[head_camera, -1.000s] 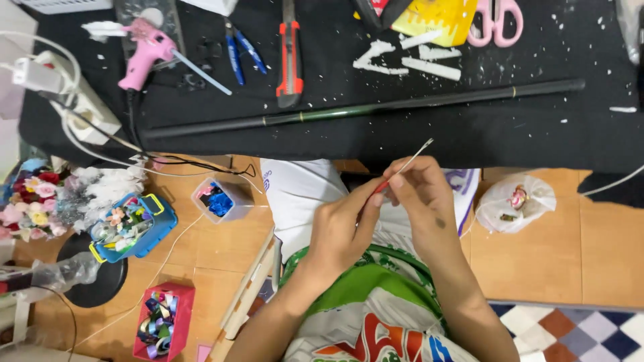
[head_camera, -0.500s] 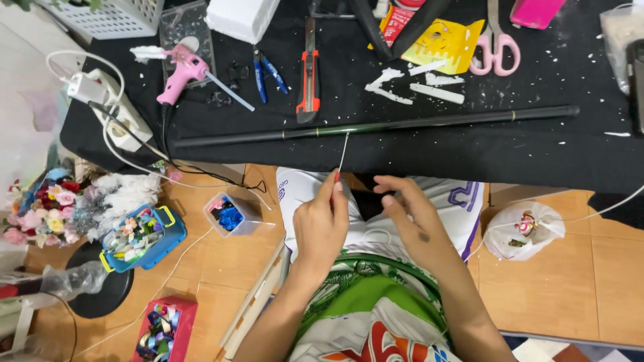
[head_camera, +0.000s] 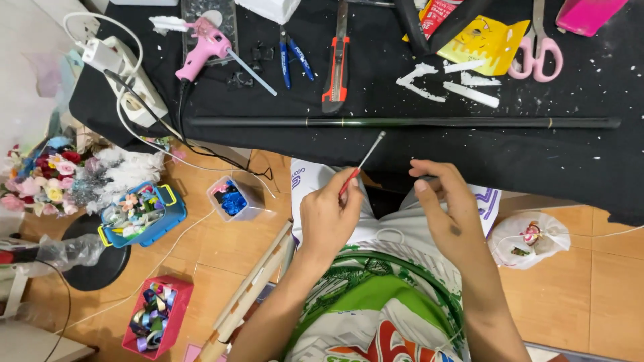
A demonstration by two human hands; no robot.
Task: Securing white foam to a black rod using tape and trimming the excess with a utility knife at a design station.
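Observation:
My left hand (head_camera: 329, 214) pinches the red lower end of a thin white stick (head_camera: 365, 159), whose tip points up and right toward a long black rod (head_camera: 402, 123) lying across the black table (head_camera: 570, 161). My right hand (head_camera: 446, 208) hovers just to the right, fingers loosely curled with thumb and forefinger near each other; I see nothing in it. Both hands sit above my lap at the table's near edge.
On the table lie a pink glue gun (head_camera: 204, 50), blue pliers (head_camera: 295, 57), a red utility knife (head_camera: 335, 67), pink scissors (head_camera: 537, 50), white foam scraps (head_camera: 446, 84) and a power strip (head_camera: 127, 77). On the floor: flower pile (head_camera: 47, 177), blue basket (head_camera: 137, 214), pink ribbon box (head_camera: 157, 318), clear bag (head_camera: 530, 238).
My hands have come apart: the right let go of the stick and moved right, while the left keeps holding it. The view shifted toward the table.

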